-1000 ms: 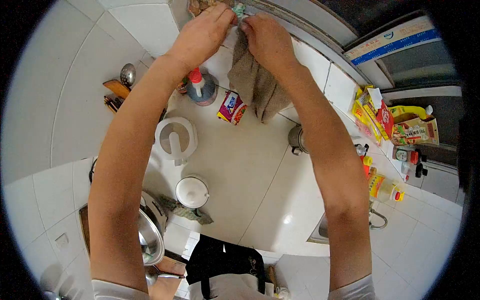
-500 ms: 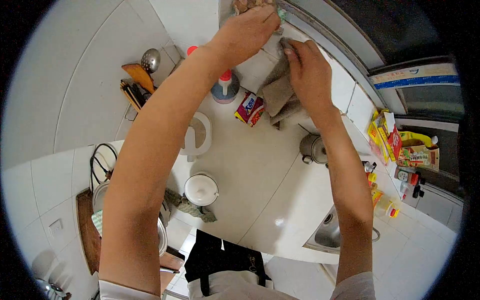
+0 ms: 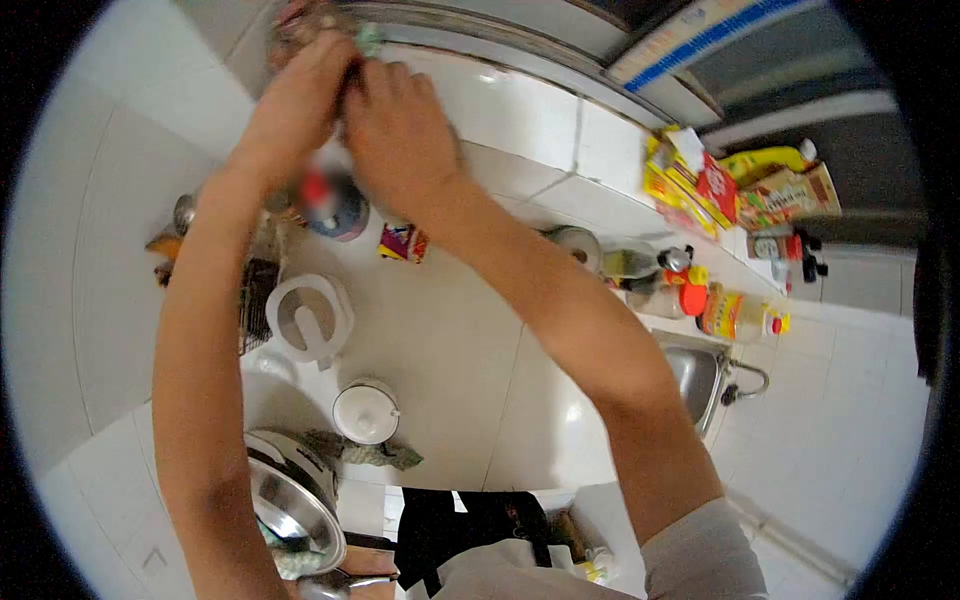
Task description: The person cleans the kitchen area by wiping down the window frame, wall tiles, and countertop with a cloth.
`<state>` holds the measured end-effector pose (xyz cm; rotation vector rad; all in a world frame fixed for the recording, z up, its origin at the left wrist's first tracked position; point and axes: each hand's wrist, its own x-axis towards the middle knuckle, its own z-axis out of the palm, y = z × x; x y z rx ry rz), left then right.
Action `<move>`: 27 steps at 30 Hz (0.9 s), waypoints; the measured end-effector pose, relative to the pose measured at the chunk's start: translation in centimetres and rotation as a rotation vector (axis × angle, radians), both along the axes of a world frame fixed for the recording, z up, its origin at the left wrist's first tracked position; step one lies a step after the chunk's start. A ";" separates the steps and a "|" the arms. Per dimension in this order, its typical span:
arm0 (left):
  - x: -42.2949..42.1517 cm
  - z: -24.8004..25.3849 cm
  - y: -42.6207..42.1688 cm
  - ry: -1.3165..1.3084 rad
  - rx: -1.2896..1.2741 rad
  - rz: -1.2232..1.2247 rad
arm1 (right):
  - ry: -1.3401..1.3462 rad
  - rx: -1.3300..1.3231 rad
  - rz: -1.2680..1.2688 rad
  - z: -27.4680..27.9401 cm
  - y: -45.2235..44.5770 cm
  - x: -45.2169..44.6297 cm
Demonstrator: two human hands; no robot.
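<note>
My left hand (image 3: 305, 100) is at the upper left by the corner of the tiled ledge (image 3: 500, 110), its fingers curled downward. Close beside it, my right hand (image 3: 400, 135) has bent fingers meeting the left fingertips. A small dark patch shows between the hands; what they grip is hidden. Below them stand a blurred bottle with a red pump top (image 3: 318, 190) and a purple and yellow packet (image 3: 402, 243). Just beyond the fingers lie reddish-brown items (image 3: 290, 35) and a light green scrap (image 3: 368, 40).
On the counter (image 3: 450, 370) are a white-lidded jug (image 3: 310, 318) and a white lidded pot (image 3: 366, 413). A metal pot (image 3: 295, 510) is at lower left. Bottles (image 3: 735, 315), food packets (image 3: 700, 180) and a sink (image 3: 695, 380) are on the right.
The hands were apart half a second ago and are now together. The grey-brown cloth that hung from my right hand no longer shows. The view has turned, with the hands farther left.
</note>
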<state>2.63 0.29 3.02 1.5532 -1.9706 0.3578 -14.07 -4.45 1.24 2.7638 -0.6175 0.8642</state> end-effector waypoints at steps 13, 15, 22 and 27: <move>-0.2 -0.1 -0.2 0.005 0.195 0.120 | -0.038 0.021 -0.060 0.8 -3.1 -16.7; 0.7 -0.9 -0.8 0.095 0.108 -0.038 | 0.008 -0.023 -0.161 0.4 -3.2 -19.8; 0.4 -1.0 -0.6 -0.009 0.074 0.035 | -0.235 0.137 -0.286 0.0 -3.4 -13.4; 0.0 -0.6 -0.3 0.025 0.102 0.021 | -0.119 0.162 -0.021 -0.1 -0.1 -2.8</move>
